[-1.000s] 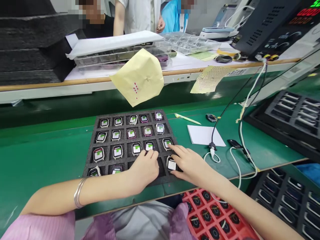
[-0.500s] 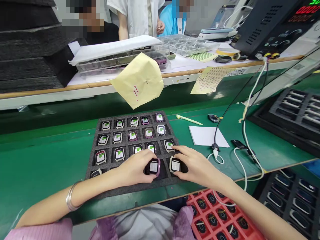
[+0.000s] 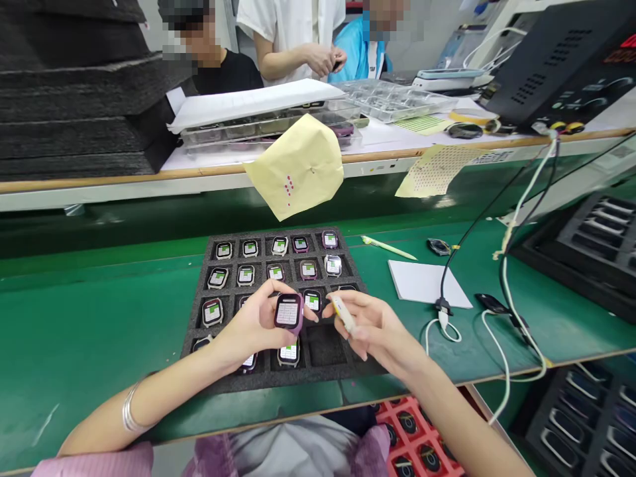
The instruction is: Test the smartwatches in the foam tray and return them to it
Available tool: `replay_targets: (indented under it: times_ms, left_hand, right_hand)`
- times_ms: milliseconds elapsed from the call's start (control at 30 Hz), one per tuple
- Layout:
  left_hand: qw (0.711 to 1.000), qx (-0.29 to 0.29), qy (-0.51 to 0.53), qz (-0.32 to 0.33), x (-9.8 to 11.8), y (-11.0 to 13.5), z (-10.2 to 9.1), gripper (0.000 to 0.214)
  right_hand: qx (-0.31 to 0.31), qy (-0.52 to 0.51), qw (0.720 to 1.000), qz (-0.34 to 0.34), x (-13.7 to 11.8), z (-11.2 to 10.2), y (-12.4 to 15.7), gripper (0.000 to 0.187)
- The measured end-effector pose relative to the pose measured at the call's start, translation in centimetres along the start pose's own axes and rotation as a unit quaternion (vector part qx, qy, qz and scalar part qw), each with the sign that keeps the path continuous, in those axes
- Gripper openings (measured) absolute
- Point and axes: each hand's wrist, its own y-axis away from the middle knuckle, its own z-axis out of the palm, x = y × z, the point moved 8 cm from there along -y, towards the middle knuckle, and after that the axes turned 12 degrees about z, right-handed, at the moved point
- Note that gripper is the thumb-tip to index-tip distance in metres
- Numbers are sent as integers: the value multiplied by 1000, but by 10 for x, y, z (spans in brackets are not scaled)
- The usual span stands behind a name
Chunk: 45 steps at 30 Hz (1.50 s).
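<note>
My left hand [image 3: 258, 321] is closed around a purple-framed smartwatch [image 3: 288, 311], its lit screen facing up. In my right hand [image 3: 372, 324] a pale watch case [image 3: 342, 314] is pinched between thumb and fingers, tilted so that its edge shows. Both hands are raised over a dark foam tray [image 3: 325, 351] whose pockets hold several watches with white and green screens. One such watch [image 3: 289, 351] lies just below my left hand. My hands and forearms cover part of the tray's middle and right.
A white pad [image 3: 422, 281], a green pen [image 3: 390, 248] and cables [image 3: 504, 311] lie right of the tray. Behind stands a shelf [image 3: 213, 175] with clear boxes and a black power supply [image 3: 556, 73]. A red tray [image 3: 415, 430] sits below the bench edge. Co-workers are across the shelf.
Both hands have lifted their watches up from the front pockets of the tray. The right one's watch has turned edge-on. The whole view has shifted slightly.
</note>
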Motion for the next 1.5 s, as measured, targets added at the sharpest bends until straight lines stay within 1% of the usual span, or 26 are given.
replay_targets:
  times_ms: [67, 133, 200, 267, 367, 467, 567, 667, 767, 867, 933, 1067, 1200, 1300, 1400, 1467, 1500]
  left_hand:
    - [1000, 25, 11, -14, 1, 3, -6, 47]
    - [998, 55, 25, -30, 0, 4, -12, 51]
    - [995, 77, 44, -40, 0, 5, -17, 56]
    - [993, 87, 71, -40, 0, 6, -19, 58]
    - [990, 85, 105, -29, 2, 6, -18, 59]
    - [991, 70, 108, -29, 4, 7, -15, 56]
    - [994, 68, 80, -18, 6, 7, -15, 51]
    - [998, 57, 27, 23, 10, 7, -14, 41]
    - [998, 33, -21, 54, 13, 9, -10, 34]
    - [996, 22, -57, 66, 16, 10, -7, 34]
    - [995, 14, -62, 72, 17, 10, -5, 32]
    - [996, 8, -40, 78, 16, 10, -7, 28]
    - [998, -9, 22, 65, 15, 12, -6, 36]
    - [998, -9, 43, 51, 15, 13, -6, 44]
    - [998, -11, 45, 47, 15, 14, -5, 45]
    - [998, -13, 38, 49, 15, 15, -3, 42]
    - [998, -14, 34, 49, 15, 16, -2, 39]
  right_hand:
    - [-7, -3, 999, 33, 8, 6, -5, 49]
    - [-5, 13, 999, 51, 11, 11, -5, 50]
    - [6, 41, 998, 53, 11, 14, -5, 52]
    - [16, 62, 997, 38, 8, 17, -3, 55]
    - [24, 77, 997, -1, 2, 22, -1, 50]
    - [61, 107, 992, -41, -6, 21, 1, 34]
    - [107, 147, 981, -67, -13, 20, 3, 25]
    - [132, 166, 975, -71, -15, 18, 5, 24]
    - [124, 153, 977, -79, -16, 16, 7, 28]
    - [107, 139, 980, -89, -19, 15, 12, 32]
    - [104, 139, 981, -90, -20, 16, 15, 31]
    - [100, 147, 980, -94, -21, 18, 19, 29]
    - [97, 159, 977, -100, -20, 18, 19, 26]
    - [119, 166, 973, -108, -22, 20, 17, 24]
    - [137, 177, 969, -108, -25, 28, 24, 17]
    - [103, 171, 975, -101, -25, 39, 35, 20]
    - [65, 162, 980, -98, -25, 47, 43, 26]
